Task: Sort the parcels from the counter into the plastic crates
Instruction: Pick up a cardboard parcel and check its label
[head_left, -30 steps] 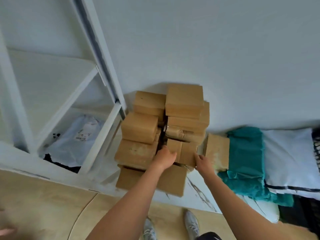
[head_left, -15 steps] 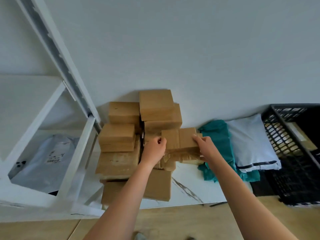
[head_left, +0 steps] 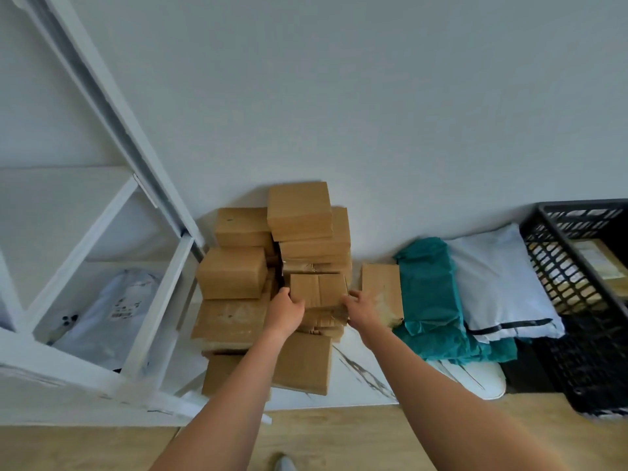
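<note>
A stack of brown cardboard parcels stands on the white counter against the wall. My left hand grips the left side of a small cardboard box at the front of the stack. My right hand holds its right side. Another flat brown parcel leans just right of the box. A black plastic crate sits at the far right with a parcel inside.
Teal mailer bags and a white mailer bag lie between the stack and the crate. A white shelf frame stands at the left with a grey bag inside. Wooden floor lies below.
The small box has come down from its raised position to rest against the stack's front, with both hands still on it. The leaning parcel beside it shows again.
</note>
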`<state>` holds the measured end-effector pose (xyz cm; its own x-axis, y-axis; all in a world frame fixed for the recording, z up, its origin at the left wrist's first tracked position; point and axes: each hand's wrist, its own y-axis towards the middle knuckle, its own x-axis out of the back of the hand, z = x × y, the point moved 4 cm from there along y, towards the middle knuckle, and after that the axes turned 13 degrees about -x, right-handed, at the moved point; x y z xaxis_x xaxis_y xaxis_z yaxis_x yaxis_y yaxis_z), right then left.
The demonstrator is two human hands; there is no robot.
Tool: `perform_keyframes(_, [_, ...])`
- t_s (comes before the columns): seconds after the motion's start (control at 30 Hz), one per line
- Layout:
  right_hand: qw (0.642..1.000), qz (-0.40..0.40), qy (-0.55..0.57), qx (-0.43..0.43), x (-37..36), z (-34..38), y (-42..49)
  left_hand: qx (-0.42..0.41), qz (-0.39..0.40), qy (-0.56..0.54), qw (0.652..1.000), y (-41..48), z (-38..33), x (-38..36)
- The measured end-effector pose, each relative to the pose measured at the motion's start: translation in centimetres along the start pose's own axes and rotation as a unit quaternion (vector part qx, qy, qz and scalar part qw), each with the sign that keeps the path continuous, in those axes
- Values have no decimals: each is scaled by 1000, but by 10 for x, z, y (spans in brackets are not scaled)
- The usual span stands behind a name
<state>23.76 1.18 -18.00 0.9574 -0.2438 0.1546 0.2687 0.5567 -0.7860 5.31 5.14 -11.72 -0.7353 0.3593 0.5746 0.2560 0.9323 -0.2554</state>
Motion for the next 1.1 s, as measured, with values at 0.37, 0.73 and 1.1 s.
perform_keyframes(0.37, [961, -175, 7, 216, 9, 135, -67, -135, -243, -150, 949, 38, -53, 88])
perform_keyframes(0.73, [951, -176, -25, 253, -1, 139, -105, -187, -144, -105, 966, 22, -64, 124])
perform_keyframes(1.1, [976, -147, -90, 130, -22, 33, -56, -69, -14, 0, 998, 3, 32, 53])
